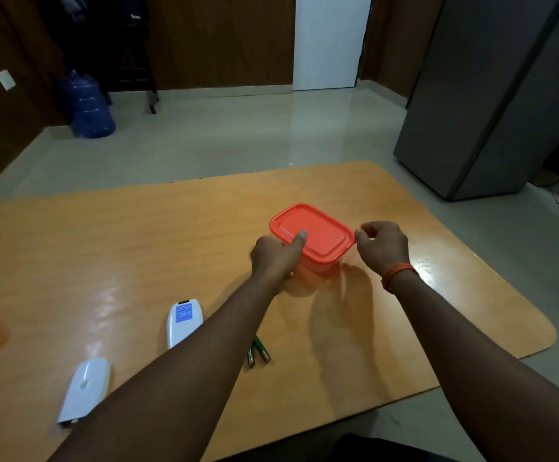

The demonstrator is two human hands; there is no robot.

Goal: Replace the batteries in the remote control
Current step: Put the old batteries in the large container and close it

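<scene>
The left forearm (184, 355) hides the remote's (182, 323) lower end.

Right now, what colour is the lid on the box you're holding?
The lid is orange-red, seen best in the head view.

- One head-worn wide-angle view looks forward and down across the counter (104, 248).
- Both forearms reach in from the bottom edge; floor (238, 141) and walls lie beyond.

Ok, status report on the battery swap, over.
Left hand grips container, thumb on orange lid. Right hand at lid corner. Remote, cover, two batteries on table. Nothing blocking.
</scene>
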